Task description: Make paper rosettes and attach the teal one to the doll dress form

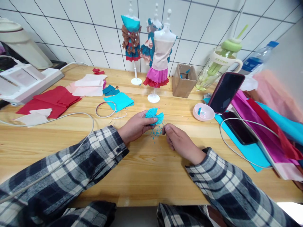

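Note:
My left hand (138, 126) is closed on a pleated turquoise crepe paper piece (154, 115), fanned out like a rosette, with the thumb on top. Close to its right edge, my right hand (176, 138) pinches a thin metal tool (163, 125); only its tip shows, so its kind is unclear. Tiny turquoise scraps (156, 132) lie scattered on the wooden table (142, 176) beneath. Behind the hands stands a white mini mannequin (163, 53), dressed in a pale top and a pink skirt with a red ruffle.
Two more dressed mannequins (131, 41) stand by the tiled wall. To the right are a cardboard box (183, 82), a pink bowl (201, 113), an upright phone (226, 93), a flat phone (239, 127) and crepe sheets. Red crepe paper (49, 101) and a cable (91, 121) lie left.

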`<state>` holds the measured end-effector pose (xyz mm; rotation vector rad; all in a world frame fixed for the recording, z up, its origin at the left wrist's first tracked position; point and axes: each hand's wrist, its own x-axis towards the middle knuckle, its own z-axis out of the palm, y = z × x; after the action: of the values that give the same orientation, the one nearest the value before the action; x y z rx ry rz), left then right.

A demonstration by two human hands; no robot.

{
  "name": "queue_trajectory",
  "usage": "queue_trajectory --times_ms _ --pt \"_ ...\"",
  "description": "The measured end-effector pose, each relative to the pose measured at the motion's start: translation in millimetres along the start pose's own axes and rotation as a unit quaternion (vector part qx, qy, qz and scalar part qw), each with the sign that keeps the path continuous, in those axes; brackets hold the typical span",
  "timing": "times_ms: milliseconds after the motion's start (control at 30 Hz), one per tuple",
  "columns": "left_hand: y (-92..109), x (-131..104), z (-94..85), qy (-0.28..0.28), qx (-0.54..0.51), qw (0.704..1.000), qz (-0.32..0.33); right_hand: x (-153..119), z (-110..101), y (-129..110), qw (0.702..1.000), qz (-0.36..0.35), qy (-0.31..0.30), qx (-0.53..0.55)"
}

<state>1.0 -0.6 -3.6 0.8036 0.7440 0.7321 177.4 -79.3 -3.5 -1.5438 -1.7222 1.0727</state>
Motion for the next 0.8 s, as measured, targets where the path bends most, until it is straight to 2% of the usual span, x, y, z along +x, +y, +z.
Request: queue_trajectory --times_ms 167,333,533,800 --pt "-1.9 1.1 -1.4 -0.005 0.021 1.0 0.002 3.3 -2.0 -0.3 0.997 -0.02 -0.012 -0.067" --pt "-3.6 1.5 -2.4 -0.034 0.039 0.999 0.004 2.6 -1.5 0.1 0.998 -0.016 -0.015 -0.06" --pt "-4.5 2.7 -3.3 -0.041 0.04 0.998 0.008 2.1 -1.8 0.7 0.999 -0.015 -0.017 -0.041" --pt "-4.0 2.2 -2.4 -0.045 0.045 0.998 0.013 4.8 -2.8 -1.4 0.997 -0.009 -0.031 -0.071"
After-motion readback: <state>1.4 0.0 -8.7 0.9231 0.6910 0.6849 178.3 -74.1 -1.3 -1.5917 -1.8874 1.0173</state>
